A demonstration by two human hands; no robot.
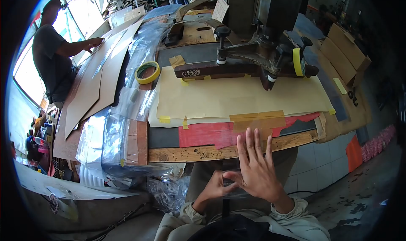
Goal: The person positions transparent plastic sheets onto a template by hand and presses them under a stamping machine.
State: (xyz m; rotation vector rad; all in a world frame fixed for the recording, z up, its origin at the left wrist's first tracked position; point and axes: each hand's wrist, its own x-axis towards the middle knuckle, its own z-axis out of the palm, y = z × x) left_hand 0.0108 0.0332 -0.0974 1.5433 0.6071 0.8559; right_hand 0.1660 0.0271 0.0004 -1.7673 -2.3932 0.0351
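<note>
Currently, right hand (262, 177): fingers spread near brown strip (257, 119)
Left hand (215, 187): fingers curled, grip unclear
Brown strip: best smoothed flat, without wrinkles

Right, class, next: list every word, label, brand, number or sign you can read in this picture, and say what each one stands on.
"BOY", with a mark like "(:" before it: pale hand-drawn lettering on the left end of the long, dark, narrow bar.
Unreadable: faint marks on the tilted, white rectangular card at the back, too small and blurred.
</note>
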